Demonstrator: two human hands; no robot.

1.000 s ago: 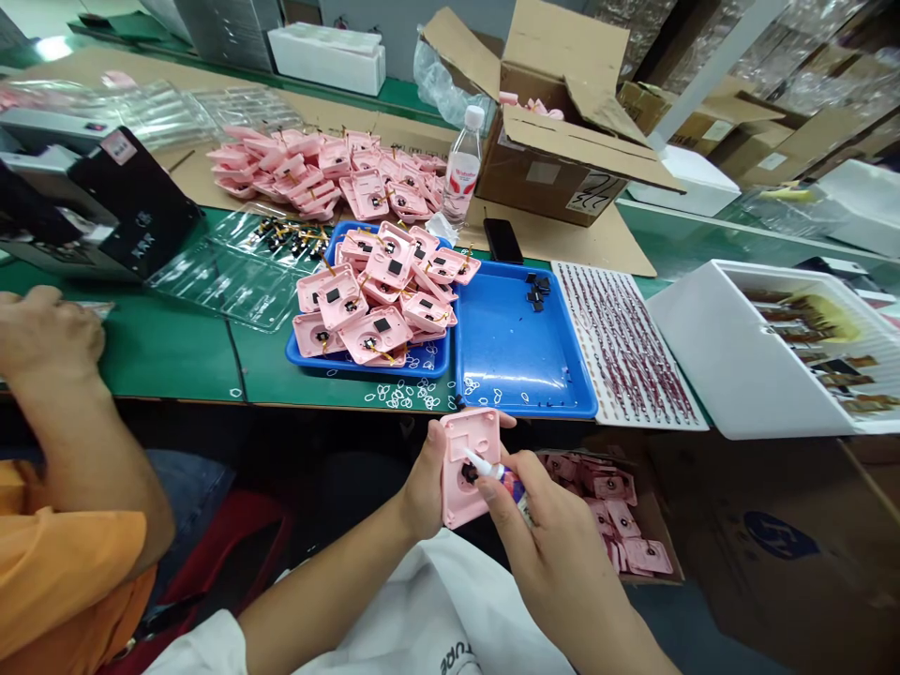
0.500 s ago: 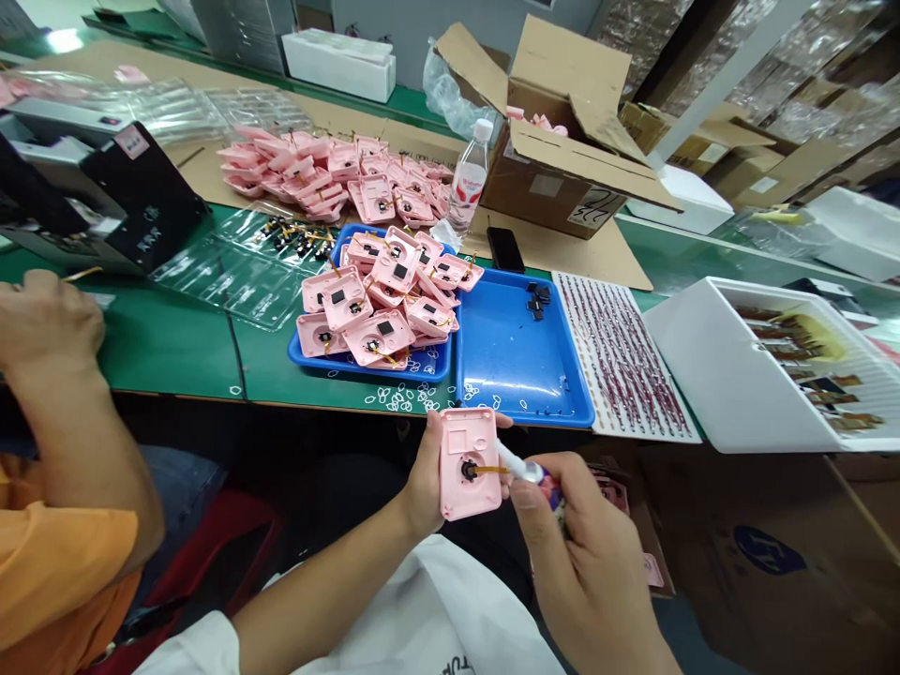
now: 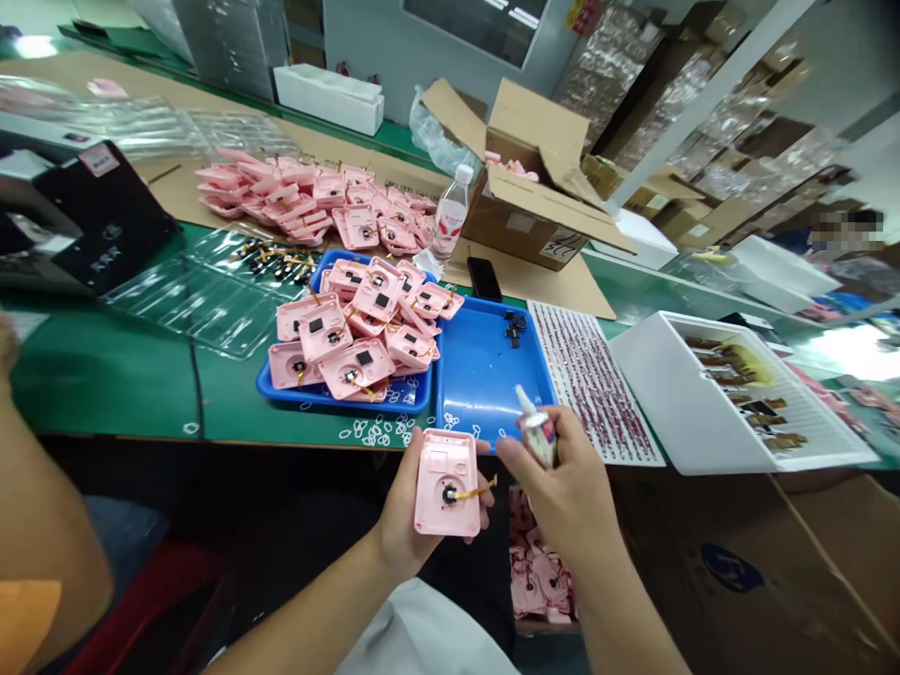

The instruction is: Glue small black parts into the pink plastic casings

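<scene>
Green matting covers the long desk (image 3: pixel 105 375), with cartons and plastic-wrapped stock stacked behind it. Just off the near edge, the left hand (image 3: pixel 412 511) grips one pink plastic casing (image 3: pixel 457 514) from below, fingers curled around its side. A black round fitting (image 3: pixel 448 493) sits in the casing, and an amber ribbon cable (image 3: pixel 476 489) runs out to the right. The right hand (image 3: pixel 562 487) pinches one small tube of adhesive (image 3: pixel 538 433) between fingers and thumb; the tube has just moved away from the casing and now stands upright, clear of it. Two blue trays sit on the desk. The left tray (image 3: pixel 344 401) is heaped with more than a dozen overlapping pink casings, too many to count exactly, and the right tray (image 3: pixel 485 394) holds only a small cluster of black pads (image 3: pixel 516 328). Farther off, a larger pile of pink casings (image 3: pixel 302 187) lies beside one water bottle (image 3: pixel 450 216), one phone (image 3: pixel 484 278) and one open carton (image 3: pixel 527 220). A co-worker's arm (image 3: pixel 35 525) enters at the left edge.
</scene>
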